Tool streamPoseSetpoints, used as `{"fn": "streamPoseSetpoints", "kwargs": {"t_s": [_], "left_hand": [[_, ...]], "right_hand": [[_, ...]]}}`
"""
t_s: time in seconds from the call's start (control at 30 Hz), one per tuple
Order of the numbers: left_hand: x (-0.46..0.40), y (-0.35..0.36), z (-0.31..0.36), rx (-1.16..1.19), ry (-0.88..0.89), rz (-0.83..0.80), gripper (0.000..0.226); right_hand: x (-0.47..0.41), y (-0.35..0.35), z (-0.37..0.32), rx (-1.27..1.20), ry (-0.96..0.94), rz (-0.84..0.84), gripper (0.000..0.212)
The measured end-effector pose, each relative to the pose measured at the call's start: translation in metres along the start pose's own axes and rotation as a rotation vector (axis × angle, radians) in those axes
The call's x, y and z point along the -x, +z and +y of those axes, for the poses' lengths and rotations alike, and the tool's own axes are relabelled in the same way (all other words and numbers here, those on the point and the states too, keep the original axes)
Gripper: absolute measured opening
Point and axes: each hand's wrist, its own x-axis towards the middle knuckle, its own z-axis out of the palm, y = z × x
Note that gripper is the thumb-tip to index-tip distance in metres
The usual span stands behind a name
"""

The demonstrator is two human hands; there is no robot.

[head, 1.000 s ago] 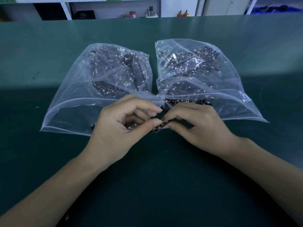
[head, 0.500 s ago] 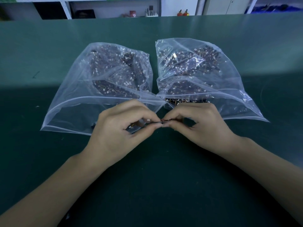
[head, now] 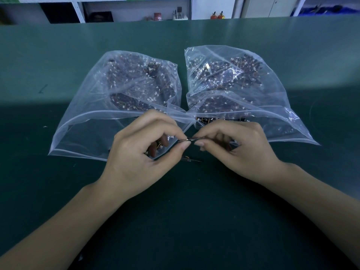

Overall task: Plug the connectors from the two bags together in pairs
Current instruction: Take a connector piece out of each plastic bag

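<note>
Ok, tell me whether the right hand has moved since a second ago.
Yes, slightly: the right hand, pinching the connector, edged up the picture, toward the right bag.

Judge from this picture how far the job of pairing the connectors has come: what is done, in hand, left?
Done: one thin dark joined pair seemingly lies on the green table. In hand: the left hand and right hand pinch a thin connector piece end to end between them. Left: nearly all; the left clear plastic bag and the right clear plastic bag look full.
</note>
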Motion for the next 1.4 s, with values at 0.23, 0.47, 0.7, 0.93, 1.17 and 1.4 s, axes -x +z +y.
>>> {"fn": "streamPoseSetpoints", "kwargs": {"t_s": [0.23,0.47,0.7,0.93,1.17,1.4], "left_hand": [[0.0011,0.0006,-0.0009,0.000,-0.005,-0.002,0.003],[-0.0001,0.0007,-0.0011,-0.002,-0.004,-0.008,0.003],[-0.0004,0.0010,0.0011,-0.007,0.003,0.003,0.003],[-0.0001,0.0009,0.0004,-0.005,-0.002,-0.005,0.002],[-0.0001,0.0010,0.0004,-0.006,0.006,-0.001,0.002],[0.0004,0.0019,-0.0001,-0.005,-0.004,0.004,0.003]], "right_hand": [[0.0000,0.0005,-0.0006,-0.007,-0.065,0.089,0.009],[-0.0010,-0.0023,-0.0026,-0.017,-0.080,0.083,0.007],[-0.0005,-0.0013,-0.0035,-0.011,-0.075,0.100,0.006],[-0.0015,-0.0012,-0.0037,-0.020,-0.069,0.090,0.006],[-0.0006,-0.0021,-0.0043,-0.015,-0.078,0.076,0.004],[-0.0003,-0.0009,-0.0051,-0.018,-0.069,0.078,0.006]]}}
